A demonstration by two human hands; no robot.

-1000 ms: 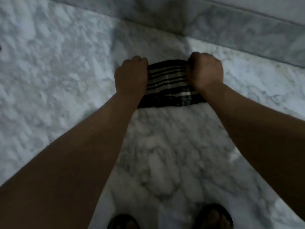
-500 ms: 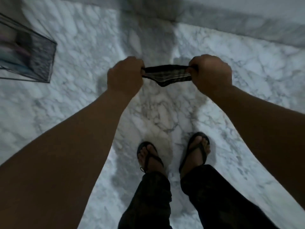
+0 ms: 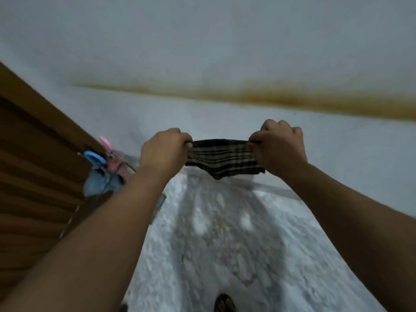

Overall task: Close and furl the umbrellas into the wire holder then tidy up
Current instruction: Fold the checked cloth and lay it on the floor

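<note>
A dark striped cloth (image 3: 222, 158) hangs stretched in the air between my two hands, sagging at its lower edge. My left hand (image 3: 164, 149) pinches its left end and my right hand (image 3: 279, 147) pinches its right end, both fists closed on the fabric. At the left, folded umbrellas stand together: a blue one (image 3: 99, 176) with a blue handle and a pink one (image 3: 114, 158) with a pink handle. Thin wire (image 3: 129, 166) shows around them; my left forearm hides most of the holder.
A brown wooden door (image 3: 33, 167) fills the left side. A pale wall (image 3: 225, 52) with a long rust-coloured stain (image 3: 270, 100) stands ahead. The marble floor (image 3: 225, 244) stretches below, with my sandalled foot (image 3: 224, 302) at the bottom edge.
I have straightened up and the view has swung from the floor to the wall. The cloth, lifted off the floor, is now held higher between both hands; the umbrellas came into sight.
</note>
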